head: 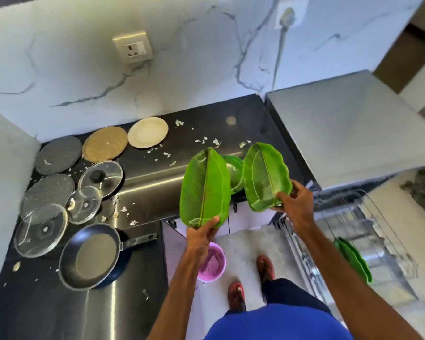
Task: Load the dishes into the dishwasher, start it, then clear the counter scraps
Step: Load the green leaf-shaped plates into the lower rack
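My left hand [201,233] grips the near end of a green leaf-shaped plate [205,187], held tilted above the counter edge. My right hand [296,203] grips another green leaf plate [266,176] by its lower right rim. Between them a third green dish [233,171] rests on the black counter [157,182]. The dishwasher [353,133] stands at the right with its wire rack [368,231] pulled out; green leaf plates [353,260] stand in it. White food scraps [206,141] lie scattered on the counter.
On the left of the counter are a black frying pan [91,256], three glass lids [41,230], two grey round mats [58,154], a woven mat [105,144] and a pale round plate [147,132]. A pink bucket [212,262] stands on the floor by my feet.
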